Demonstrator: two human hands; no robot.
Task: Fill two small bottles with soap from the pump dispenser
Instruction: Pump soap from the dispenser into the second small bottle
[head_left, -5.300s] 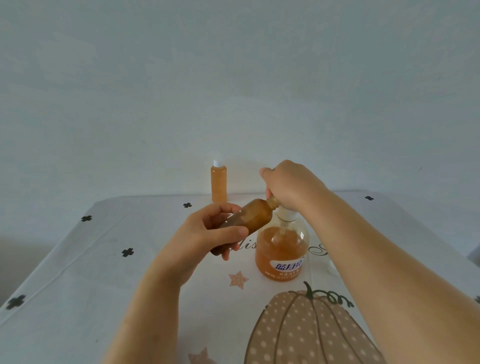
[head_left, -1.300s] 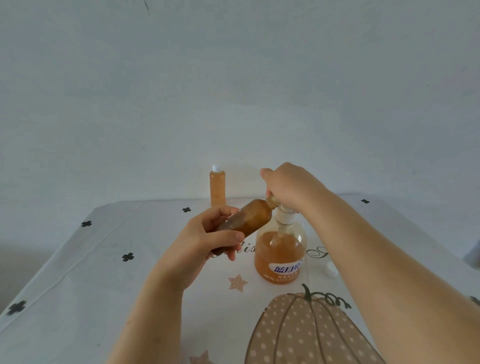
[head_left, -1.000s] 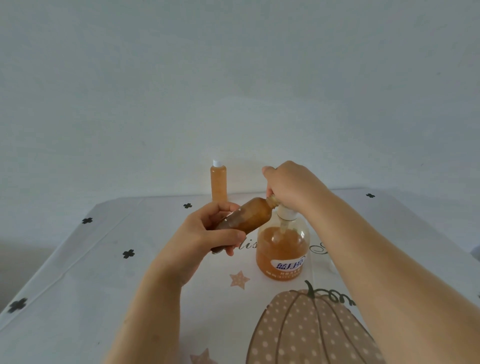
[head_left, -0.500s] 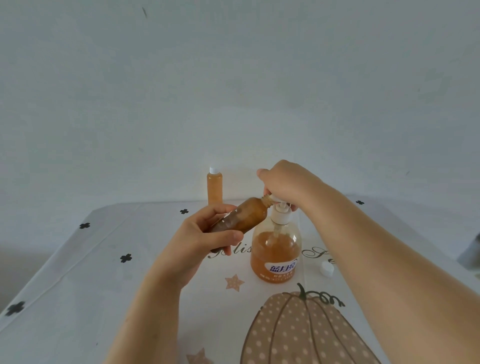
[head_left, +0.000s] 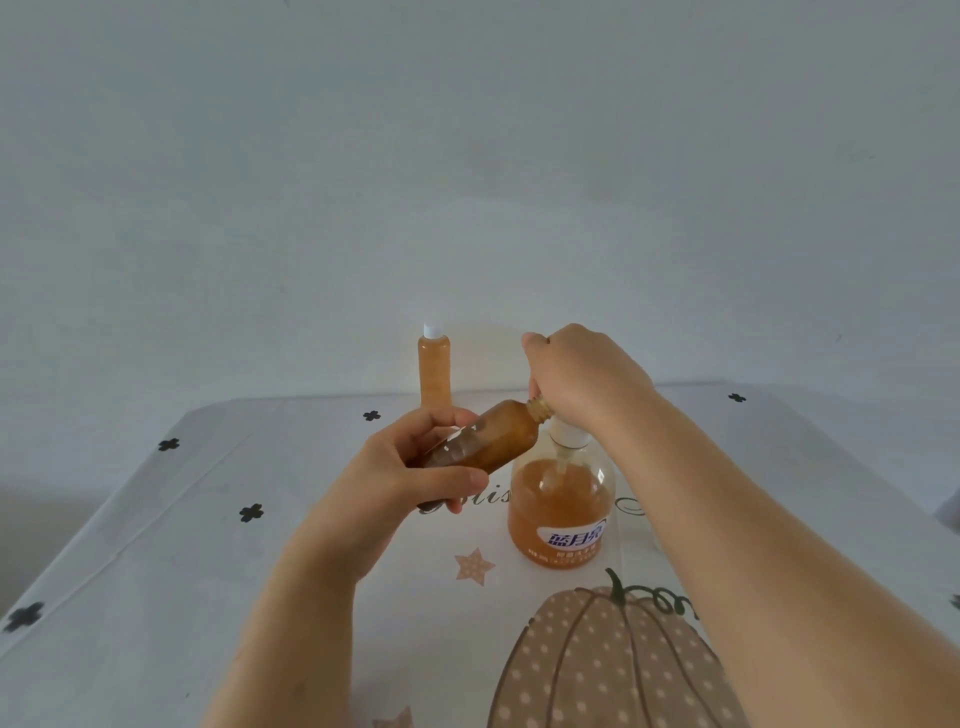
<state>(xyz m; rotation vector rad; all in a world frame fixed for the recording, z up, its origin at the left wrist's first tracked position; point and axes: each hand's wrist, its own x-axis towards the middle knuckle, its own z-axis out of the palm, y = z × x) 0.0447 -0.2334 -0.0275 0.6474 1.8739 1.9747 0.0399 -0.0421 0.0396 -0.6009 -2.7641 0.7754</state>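
Note:
A round clear pump dispenser (head_left: 561, 504) holding orange soap stands at the table's middle. My right hand (head_left: 582, 379) covers its white pump head, fingers curled over it. My left hand (head_left: 405, 473) grips a small amber bottle (head_left: 488, 441), tilted with its open neck up against the pump spout under my right hand. That bottle looks mostly full of soap. A second small bottle (head_left: 434, 371), full and capped in white, stands upright at the table's far edge, behind my left hand.
The table (head_left: 156, 545) wears a white cloth with black crosses, stars and a large dotted pumpkin print (head_left: 608, 665) near me. A pale wall rises just behind the far edge. My right forearm hides the cloth to the dispenser's right.
My right hand has pressed the pump head down again after it rose half a second ago. The small bottle stays at the spout. The white cap to the right is now hidden by my forearm.

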